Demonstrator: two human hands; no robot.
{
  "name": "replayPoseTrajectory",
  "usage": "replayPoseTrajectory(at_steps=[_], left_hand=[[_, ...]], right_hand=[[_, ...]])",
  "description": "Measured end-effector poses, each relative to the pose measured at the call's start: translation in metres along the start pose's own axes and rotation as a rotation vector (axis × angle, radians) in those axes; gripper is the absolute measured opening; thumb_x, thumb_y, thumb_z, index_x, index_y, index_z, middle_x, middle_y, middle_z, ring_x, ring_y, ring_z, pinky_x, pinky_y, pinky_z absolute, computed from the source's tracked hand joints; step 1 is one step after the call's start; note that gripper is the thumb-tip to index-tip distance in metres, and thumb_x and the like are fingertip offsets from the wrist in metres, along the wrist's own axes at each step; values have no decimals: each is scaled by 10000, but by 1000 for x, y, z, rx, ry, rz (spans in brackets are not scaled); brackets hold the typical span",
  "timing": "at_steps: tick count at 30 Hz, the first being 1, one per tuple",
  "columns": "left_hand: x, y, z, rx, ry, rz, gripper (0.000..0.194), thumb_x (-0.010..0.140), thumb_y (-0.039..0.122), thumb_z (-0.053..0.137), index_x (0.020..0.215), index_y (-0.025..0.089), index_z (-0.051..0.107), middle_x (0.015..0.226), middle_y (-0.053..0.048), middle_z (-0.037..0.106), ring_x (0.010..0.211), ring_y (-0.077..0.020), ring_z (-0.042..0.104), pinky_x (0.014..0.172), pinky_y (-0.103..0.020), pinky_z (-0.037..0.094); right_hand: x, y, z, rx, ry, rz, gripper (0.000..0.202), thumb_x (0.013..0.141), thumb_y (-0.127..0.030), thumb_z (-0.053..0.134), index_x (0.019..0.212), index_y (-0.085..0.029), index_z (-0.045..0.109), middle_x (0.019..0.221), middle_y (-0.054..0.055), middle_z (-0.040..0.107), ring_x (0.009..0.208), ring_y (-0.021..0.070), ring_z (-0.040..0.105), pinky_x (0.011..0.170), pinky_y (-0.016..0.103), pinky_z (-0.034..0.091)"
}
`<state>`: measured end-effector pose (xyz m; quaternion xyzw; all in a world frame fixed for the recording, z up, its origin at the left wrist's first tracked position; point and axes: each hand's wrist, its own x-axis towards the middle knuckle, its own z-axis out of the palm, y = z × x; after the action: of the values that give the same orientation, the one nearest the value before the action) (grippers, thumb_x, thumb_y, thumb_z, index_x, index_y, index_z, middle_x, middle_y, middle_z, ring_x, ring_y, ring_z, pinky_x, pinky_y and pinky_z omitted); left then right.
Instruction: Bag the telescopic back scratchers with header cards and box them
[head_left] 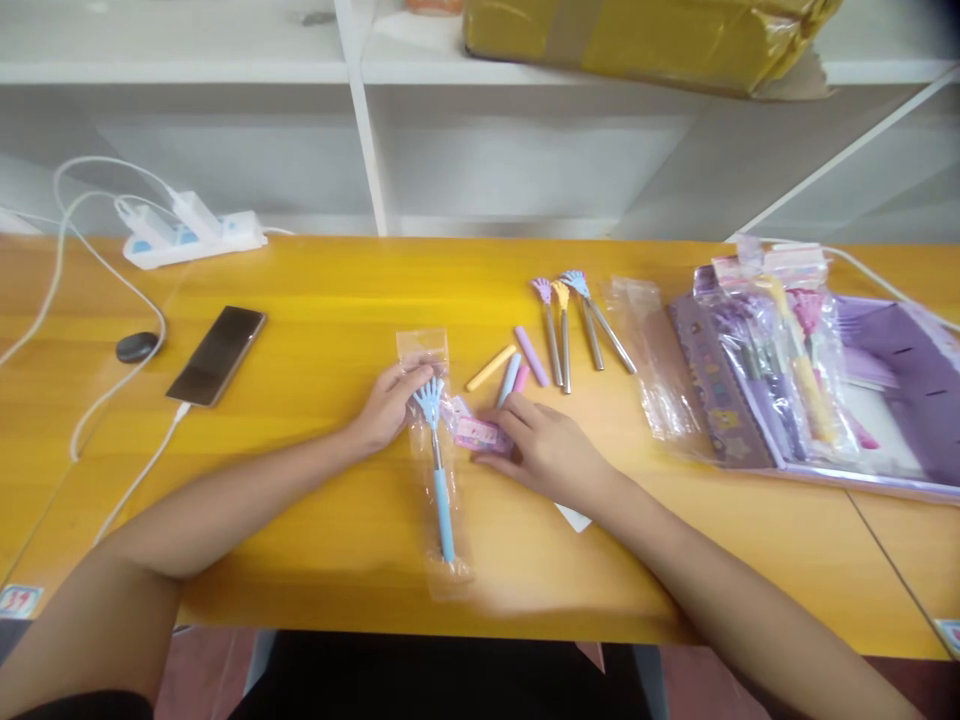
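Observation:
A blue hand-shaped back scratcher lies inside a clear plastic bag in front of me. My left hand grips the bag's upper left edge, thumb over the plastic beside the scratcher's head. To the right, my right hand has its fingers closed at a small pink printed card, which touches or nearly touches the bag. Just beyond that hand are loose coloured handle sleeves: yellow, purple, blue and a pink one partly hidden by fingers. A white paper corner shows under my right wrist.
Several scratcher rods with coloured heads lie farther back. Beside them are clear bags and a purple box with packed scratchers. A phone, a black mouse-like object and a power strip with cables are at left.

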<state>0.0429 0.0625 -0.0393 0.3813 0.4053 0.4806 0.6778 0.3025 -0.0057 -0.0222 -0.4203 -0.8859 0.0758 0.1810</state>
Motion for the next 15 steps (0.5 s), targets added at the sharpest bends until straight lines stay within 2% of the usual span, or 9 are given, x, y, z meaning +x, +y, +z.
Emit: replayPoseTrajectory(at_steps=[3,7,9,12,15], left_hand=[[1,-3,-4,135,-53,13,414,818,543,878,960,163,795,918,-42,783,795,-166,697,721,-273,547],[-2,1,-6,333,-136,33,550,948,691,725,910,146,787,857,-56,765,739,-160,670,688,-272,508],[-5,5,-4,389,-155,94,560,968,706,711,1003,152,788,971,-75,794,838,-177,707,747,-271,533],[-8,9,0,384,-164,173,522,997,675,711,1185,189,750,1179,-88,799,955,-184,743,821,-274,572],[-11,11,4,336,-175,161,538,1025,705,653,1168,192,733,1035,-69,804,812,-165,749,741,-266,578]], right_hand=[[0,-2,2,69,-10,21,322,1043,-451,751,1210,-182,687,1092,102,691,815,226,666,727,363,541],[3,-5,-1,315,16,114,255,990,-348,818,1118,-198,657,1058,66,656,759,169,629,664,305,519],[5,-6,-3,462,26,150,209,1013,-338,783,990,-209,620,954,29,632,695,137,584,621,273,488],[8,-6,-4,627,36,173,276,1063,-343,712,869,-223,555,758,-30,579,600,109,518,560,243,431],[8,-5,-6,649,105,161,214,1064,-317,716,911,-225,599,730,-35,614,574,104,521,524,233,419]])
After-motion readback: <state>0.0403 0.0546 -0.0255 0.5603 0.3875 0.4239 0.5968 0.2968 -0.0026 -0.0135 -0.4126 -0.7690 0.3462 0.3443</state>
